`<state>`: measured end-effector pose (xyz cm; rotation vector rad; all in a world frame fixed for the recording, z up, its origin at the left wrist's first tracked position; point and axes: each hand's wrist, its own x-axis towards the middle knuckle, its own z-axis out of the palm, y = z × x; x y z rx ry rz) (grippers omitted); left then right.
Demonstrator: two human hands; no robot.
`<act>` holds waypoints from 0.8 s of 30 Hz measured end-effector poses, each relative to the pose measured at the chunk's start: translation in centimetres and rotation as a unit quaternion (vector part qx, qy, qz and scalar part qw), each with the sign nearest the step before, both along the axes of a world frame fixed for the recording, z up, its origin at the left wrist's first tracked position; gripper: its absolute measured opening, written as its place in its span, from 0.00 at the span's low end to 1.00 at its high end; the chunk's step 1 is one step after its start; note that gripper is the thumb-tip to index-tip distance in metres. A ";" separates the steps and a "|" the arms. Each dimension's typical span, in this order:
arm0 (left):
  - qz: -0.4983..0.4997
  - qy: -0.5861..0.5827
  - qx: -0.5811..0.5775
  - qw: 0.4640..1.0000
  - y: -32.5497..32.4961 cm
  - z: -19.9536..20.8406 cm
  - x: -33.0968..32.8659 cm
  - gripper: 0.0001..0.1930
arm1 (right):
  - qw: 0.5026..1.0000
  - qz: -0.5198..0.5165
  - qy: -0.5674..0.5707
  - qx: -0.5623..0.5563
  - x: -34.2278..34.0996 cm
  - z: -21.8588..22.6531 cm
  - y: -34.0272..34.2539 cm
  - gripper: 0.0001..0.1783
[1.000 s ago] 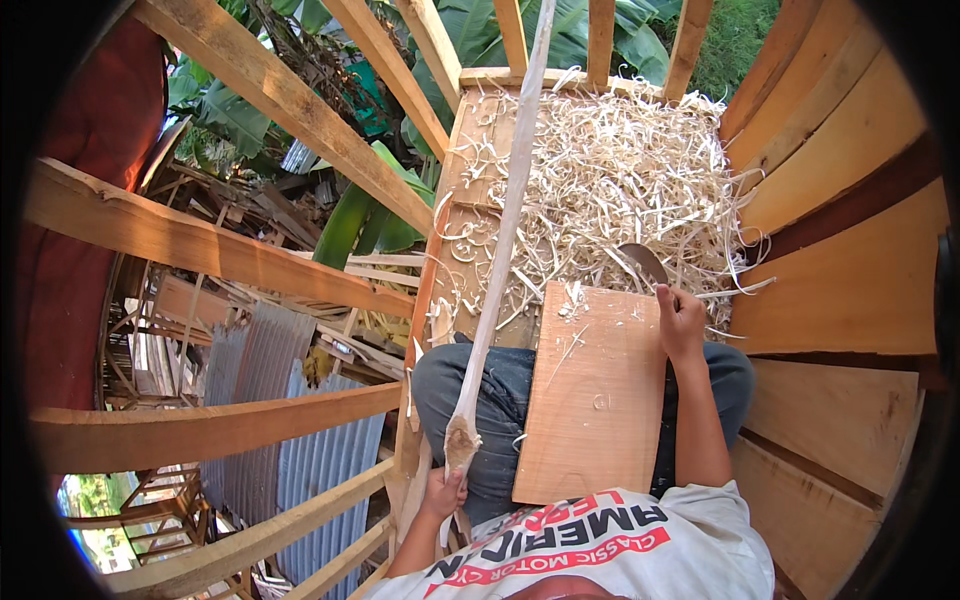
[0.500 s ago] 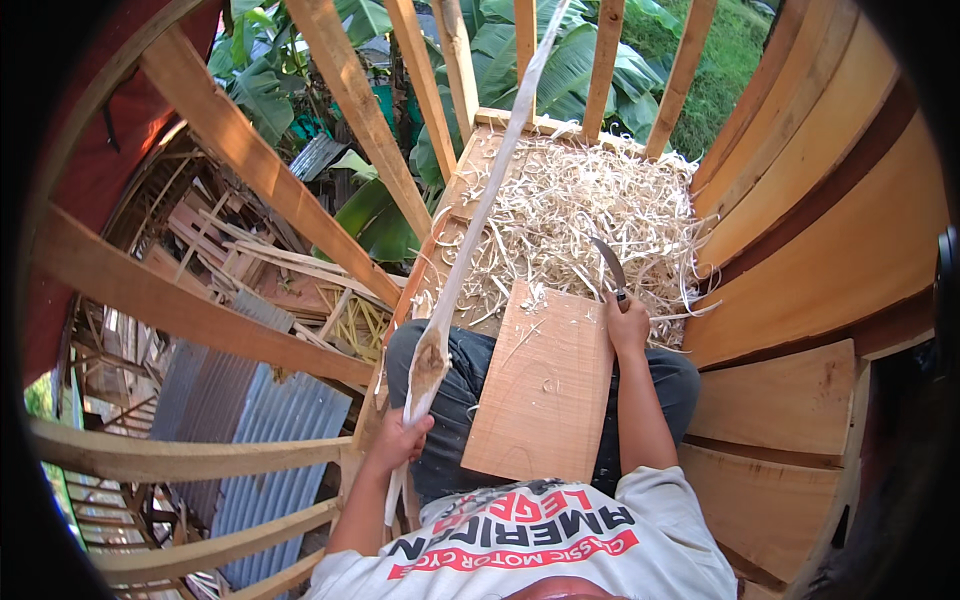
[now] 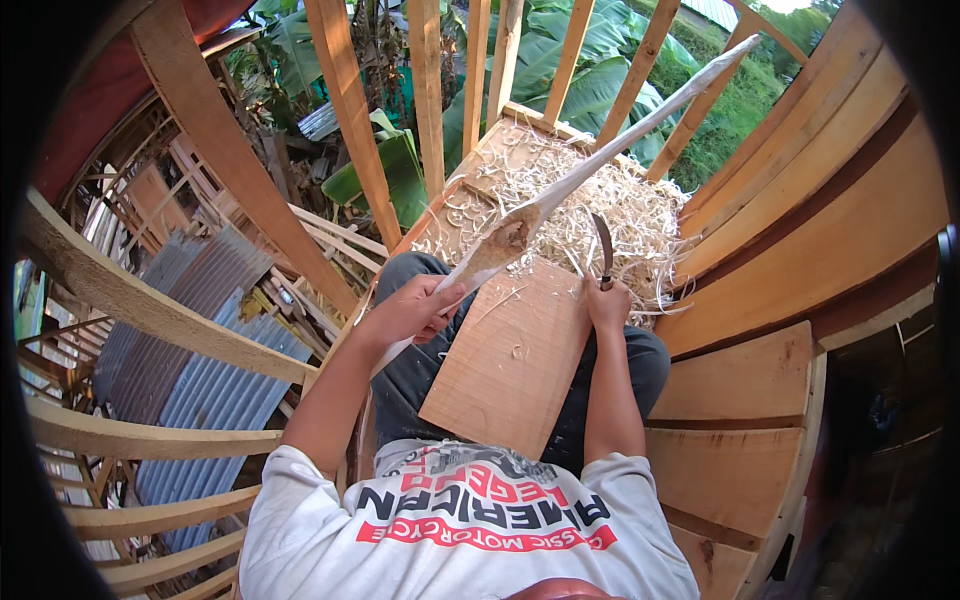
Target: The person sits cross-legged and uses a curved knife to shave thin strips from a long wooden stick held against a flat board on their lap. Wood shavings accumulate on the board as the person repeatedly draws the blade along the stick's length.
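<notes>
My left hand (image 3: 425, 308) is closed round a long pale stick (image 3: 590, 165), which looks like peeled wood with a brown, rough patch near my grip. It slants up and away to the far right, above the shavings. In my right hand (image 3: 607, 302) is the handle of a knife with a dark curved blade (image 3: 602, 240), its tip pointing away from me. Across my lap lies a flat wooden board (image 3: 510, 360) with a few thin shavings on it, between my two hands.
Curly wood shavings (image 3: 620, 215) heap on the platform beyond my knees. Wooden slats (image 3: 350, 110) rail the left and far sides, and a panelled wooden wall (image 3: 790, 290) stands on the right. Outside, below left, are corrugated metal sheets (image 3: 200, 370) and scrap timber; banana leaves (image 3: 580, 85) grow beyond.
My left hand has moved up and forward, and the stick has swung from near upright to slanting far right. The knife stays in my right hand, its blade turned more upright. The view has shifted.
</notes>
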<state>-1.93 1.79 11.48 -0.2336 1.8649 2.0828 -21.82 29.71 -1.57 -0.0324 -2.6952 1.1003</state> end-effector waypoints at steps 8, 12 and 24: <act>0.086 0.061 -0.095 0.990 1.8 2.5 2.0 0.26 | 0.998 -0.047 -0.017 -0.046 0.9 0.9 0.7 0.22; 0.144 0.122 -0.200 0.962 1.8 2.8 2.5 0.25 | 0.997 -0.051 0.022 -0.050 0.9 0.7 0.6 0.22; 0.118 0.203 -0.451 0.861 0.9 1.6 0.1 0.24 | 0.992 -0.047 0.018 -0.115 0.7 -1.4 1.8 0.23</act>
